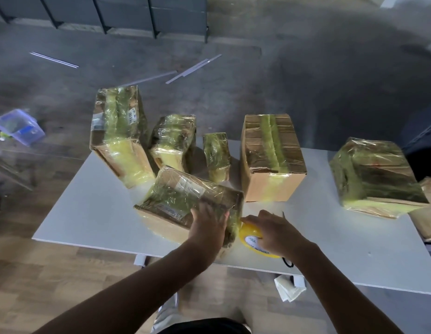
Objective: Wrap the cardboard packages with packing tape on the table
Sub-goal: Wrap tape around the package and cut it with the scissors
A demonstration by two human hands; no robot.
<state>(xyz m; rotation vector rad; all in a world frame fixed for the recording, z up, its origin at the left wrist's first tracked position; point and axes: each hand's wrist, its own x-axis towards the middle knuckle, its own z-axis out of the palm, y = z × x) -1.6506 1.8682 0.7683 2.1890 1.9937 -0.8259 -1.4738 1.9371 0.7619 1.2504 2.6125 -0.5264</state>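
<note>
Crowding behind the package [176, 197] and tape roll [248, 233] stand five boxes [270, 162].

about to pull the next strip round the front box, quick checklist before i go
1. Left hand holds the front box: ok, on its near end.
2. Right hand on the tape roll: ok, fingers curled over it.
3. Tape joined to the box: cannot tell, hands hide it.
4. Box flat on the table: cannot tell, it looks tilted.
5. Small box behind stands apart: not ok, close to the far corner.
</note>
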